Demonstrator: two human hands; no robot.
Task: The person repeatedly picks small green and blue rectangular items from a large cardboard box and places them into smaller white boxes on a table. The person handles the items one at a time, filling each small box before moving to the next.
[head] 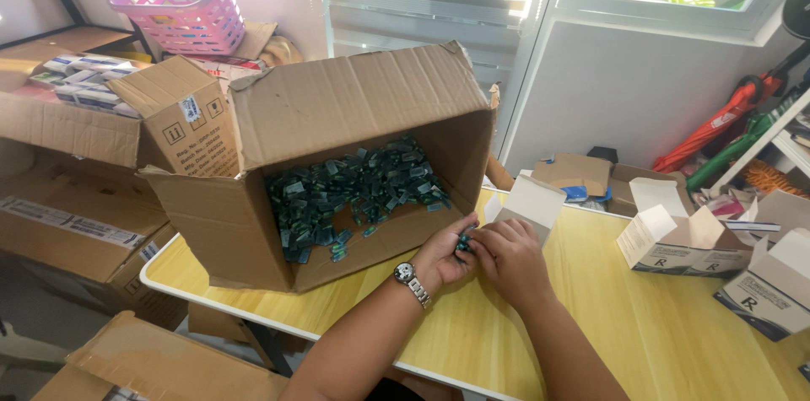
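A large cardboard box (337,114) lies on its side on the yellow table (641,325), its open mouth facing me. Inside it is a heap of small dark green packets (354,190). My left hand (443,253), with a metal watch on the wrist, and my right hand (510,258) meet just in front of the box's lower right corner. Together they grip a small bunch of green packets (463,241), mostly hidden by the fingers. A small white open carton (527,203) stands right behind my hands.
Two open white cartons (683,241) (772,283) sit on the table's right side. More cardboard boxes (76,199) stack at the left, with a pink basket (181,5) behind. Brown boxes and long red and green tools (726,127) lie by the wall at the right.
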